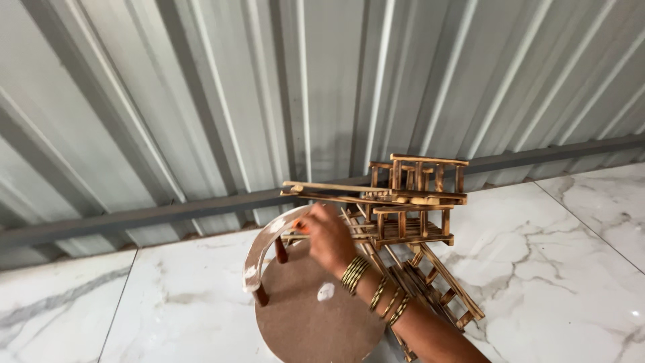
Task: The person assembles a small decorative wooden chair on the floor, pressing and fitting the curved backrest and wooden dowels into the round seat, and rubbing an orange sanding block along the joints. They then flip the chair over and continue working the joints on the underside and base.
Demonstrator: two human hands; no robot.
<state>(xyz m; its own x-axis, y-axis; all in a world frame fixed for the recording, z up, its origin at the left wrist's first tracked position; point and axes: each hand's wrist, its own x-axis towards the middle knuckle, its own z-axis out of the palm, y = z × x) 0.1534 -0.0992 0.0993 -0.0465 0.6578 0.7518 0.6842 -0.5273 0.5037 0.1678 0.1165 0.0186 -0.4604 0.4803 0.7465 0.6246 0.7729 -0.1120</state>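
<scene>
Only one hand (329, 238) shows, reaching in from the lower right with bangles on its wrist; from the angle I take it for the right, and the other hand is out of view. Its fingers are curled toward the gap between board and model, with something small and orange at the tips, but whether they are pinched shut on it I cannot tell.

Going left to right: a curved pale strip (265, 245) stands on short dark posts along the edge of a round brown board (312, 316) (a white smear sits near its middle). Just beside it, touching the hand, rises a scorched-stick wooden model (410, 202) with a ladder (447, 289) leaning down onto the marble floor (551, 255).

The step looks like fixing a stick where model meets board. The next move calls for a steady, light touch, lest the frame shift.
</scene>
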